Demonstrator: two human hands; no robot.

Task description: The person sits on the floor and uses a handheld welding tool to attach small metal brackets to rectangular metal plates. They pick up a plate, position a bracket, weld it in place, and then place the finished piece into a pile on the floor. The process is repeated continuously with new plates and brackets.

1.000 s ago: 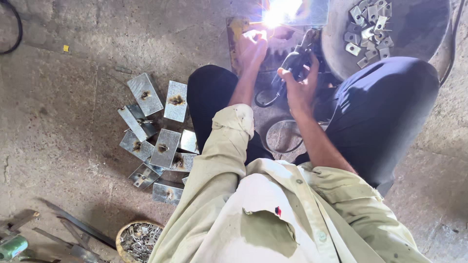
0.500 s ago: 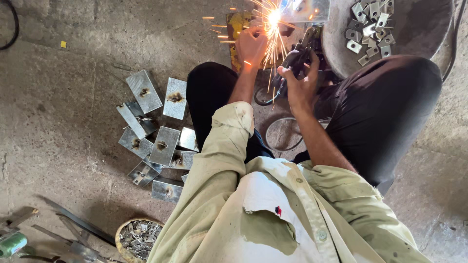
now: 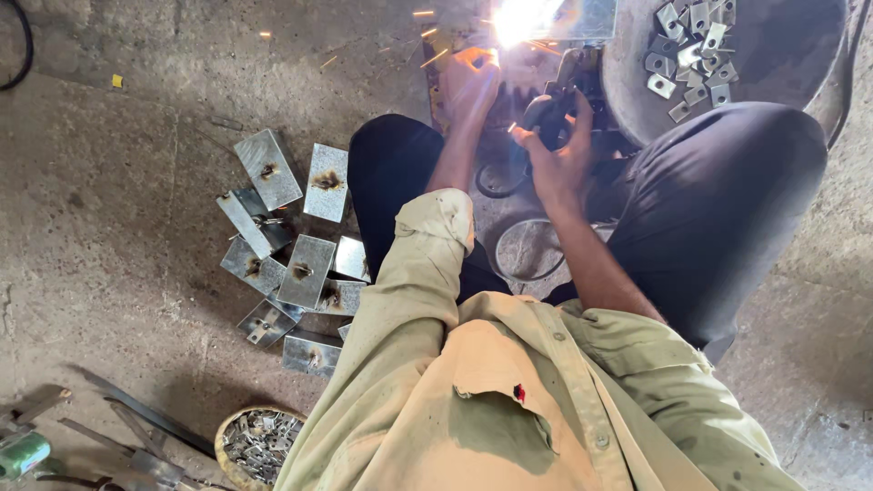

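A white welding arc (image 3: 523, 18) flares at the top edge, against a grey metal plate (image 3: 587, 18). My left hand (image 3: 473, 80) sits right beside the arc with curled fingers, lit orange; glare hides what it touches. Just right of it and a little nearer me, my right hand (image 3: 556, 155) is closed around a black welding holder (image 3: 555, 105) that points toward the arc. Both forearms reach out between my knees in dark trousers.
Several welded steel plates (image 3: 291, 245) lie heaped on the concrete floor at left. A large round pan (image 3: 782, 55) with small metal brackets (image 3: 691, 41) stands at top right. A bowl of small metal bits (image 3: 259, 445), flat bars (image 3: 136, 414) and cable loops (image 3: 532, 250) lie near me.
The shower of sparks from half a second ago has shrunk to a few; the arc still glares. Both hands stay in almost the same place.
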